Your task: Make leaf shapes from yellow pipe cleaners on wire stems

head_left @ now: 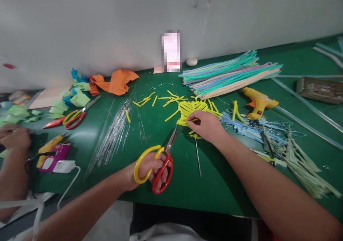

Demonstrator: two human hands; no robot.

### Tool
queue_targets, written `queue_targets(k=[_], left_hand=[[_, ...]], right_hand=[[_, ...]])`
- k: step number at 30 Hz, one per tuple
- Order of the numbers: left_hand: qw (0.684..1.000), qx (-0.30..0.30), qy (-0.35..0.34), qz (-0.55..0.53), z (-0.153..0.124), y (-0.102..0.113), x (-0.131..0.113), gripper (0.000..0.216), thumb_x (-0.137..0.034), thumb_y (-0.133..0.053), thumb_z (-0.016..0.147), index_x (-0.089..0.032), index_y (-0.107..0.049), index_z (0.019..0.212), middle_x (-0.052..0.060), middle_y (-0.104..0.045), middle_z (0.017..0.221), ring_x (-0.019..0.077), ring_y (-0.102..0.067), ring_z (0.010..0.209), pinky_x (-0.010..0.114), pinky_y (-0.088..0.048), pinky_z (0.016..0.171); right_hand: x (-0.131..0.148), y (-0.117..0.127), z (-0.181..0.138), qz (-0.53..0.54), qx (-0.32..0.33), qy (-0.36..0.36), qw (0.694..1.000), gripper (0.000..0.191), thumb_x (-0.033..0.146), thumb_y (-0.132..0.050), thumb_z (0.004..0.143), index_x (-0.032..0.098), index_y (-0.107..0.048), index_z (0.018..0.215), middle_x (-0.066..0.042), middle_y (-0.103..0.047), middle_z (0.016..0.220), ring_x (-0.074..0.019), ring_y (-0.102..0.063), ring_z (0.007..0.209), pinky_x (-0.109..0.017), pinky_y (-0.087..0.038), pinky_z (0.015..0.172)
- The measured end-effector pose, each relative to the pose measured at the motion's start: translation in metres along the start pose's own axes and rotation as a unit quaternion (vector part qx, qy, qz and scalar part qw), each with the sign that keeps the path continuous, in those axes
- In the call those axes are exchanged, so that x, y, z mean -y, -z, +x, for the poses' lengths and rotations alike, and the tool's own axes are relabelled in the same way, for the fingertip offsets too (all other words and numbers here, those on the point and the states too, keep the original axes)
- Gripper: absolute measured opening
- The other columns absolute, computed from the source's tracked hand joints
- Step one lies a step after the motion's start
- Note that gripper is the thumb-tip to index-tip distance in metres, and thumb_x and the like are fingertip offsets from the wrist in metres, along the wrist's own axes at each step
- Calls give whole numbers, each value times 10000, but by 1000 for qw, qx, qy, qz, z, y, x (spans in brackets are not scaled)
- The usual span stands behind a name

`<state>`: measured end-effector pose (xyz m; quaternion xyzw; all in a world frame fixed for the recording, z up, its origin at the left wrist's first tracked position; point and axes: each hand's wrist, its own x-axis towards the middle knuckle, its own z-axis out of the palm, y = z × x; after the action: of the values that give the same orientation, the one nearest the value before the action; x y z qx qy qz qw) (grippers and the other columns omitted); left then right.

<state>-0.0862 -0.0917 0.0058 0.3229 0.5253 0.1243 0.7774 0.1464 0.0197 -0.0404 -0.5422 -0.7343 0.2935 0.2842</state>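
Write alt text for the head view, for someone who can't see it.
Left hand holds yellow-and-red scissors on a green table; right hand pinches a piece from a pile of cut yellow straws. Long straws and a glue gun lie beyond.

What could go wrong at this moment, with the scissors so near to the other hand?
1. The left hand holds the scissors with the blades pointed toward the right hand; a quick move might nick its fingers.
2. The right hand presses on loose yellow straw pieces; they may scatter across the green table.
3. The thin wires lie beside the left forearm, so a sweep might knock them off the near edge.
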Motion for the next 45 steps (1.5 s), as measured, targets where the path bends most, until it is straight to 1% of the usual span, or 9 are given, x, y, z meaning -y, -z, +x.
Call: queue_targets(k=[9,11,14,19,26,30,36,40,45], left_hand=[[999,2,-34,-20,16,3,2,312,-391,-598,737,-156,-510,922,15,-638,584,163,-580,384,250,-447,378],[999,3,-42,-22,16,1,0,339,-429,-613,734,-157,-514,910,6,-630,572,153,-570,377,230,-419,366],[998,-20,-60,-13,17,-3,-3,385,-511,-618,743,-158,-515,856,-13,-594,509,125,-524,337,193,-341,337],[993,-68,-84,40,20,-7,0,456,-600,-643,727,-175,-493,801,-41,-518,376,112,-462,294,194,-339,341],[990,-114,-67,56,21,-9,2,397,-548,-660,743,-193,-487,778,-74,-453,325,84,-356,252,184,-244,311],[988,-112,-73,79,20,-5,3,334,-488,-642,773,-192,-488,751,-78,-414,296,76,-329,240,186,-257,319],[991,-83,-69,80,22,4,6,365,-497,-656,759,-195,-467,679,-59,-414,288,83,-348,242,188,-278,312],[993,-79,-60,60,20,3,-2,352,-485,-677,711,-200,-471,693,-67,-422,293,84,-335,236,180,-264,290],[995,-72,-32,53,18,0,-8,375,-492,-675,670,-192,-462,595,-59,-395,270,68,-323,233,171,-242,292]], right_hand=[[1,2,-2,16,-5,3,1000,80,210,-586,741,221,-661,765,-13,-726,822,-176,-658,736,-310,-503,689],[1,2,-2,26,0,-3,1000,76,209,-588,732,222,-658,760,-9,-719,810,-175,-653,738,-306,-500,690],[0,1,-1,24,3,-7,1000,69,213,-589,720,220,-651,749,-6,-706,796,-172,-638,729,-304,-486,684],[0,1,-1,21,1,-1,1000,64,211,-580,714,215,-639,740,-7,-687,759,-157,-597,671,-286,-456,634],[3,2,-2,2,-1,-4,1000,35,223,-588,704,216,-622,706,5,-658,700,-148,-562,631,-279,-415,596],[3,3,-2,6,8,-14,1000,35,234,-586,709,217,-616,705,7,-652,707,-150,-563,642,-284,-415,604],[3,3,-1,7,14,-22,1000,35,246,-583,703,223,-606,688,11,-643,702,-154,-565,647,-293,-419,611],[3,4,-2,11,13,-26,1000,30,238,-580,699,223,-601,684,12,-638,691,-152,-561,639,-291,-418,612],[3,3,-2,14,11,-20,1000,39,239,-576,700,218,-604,683,8,-642,694,-152,-561,644,-288,-409,615]])
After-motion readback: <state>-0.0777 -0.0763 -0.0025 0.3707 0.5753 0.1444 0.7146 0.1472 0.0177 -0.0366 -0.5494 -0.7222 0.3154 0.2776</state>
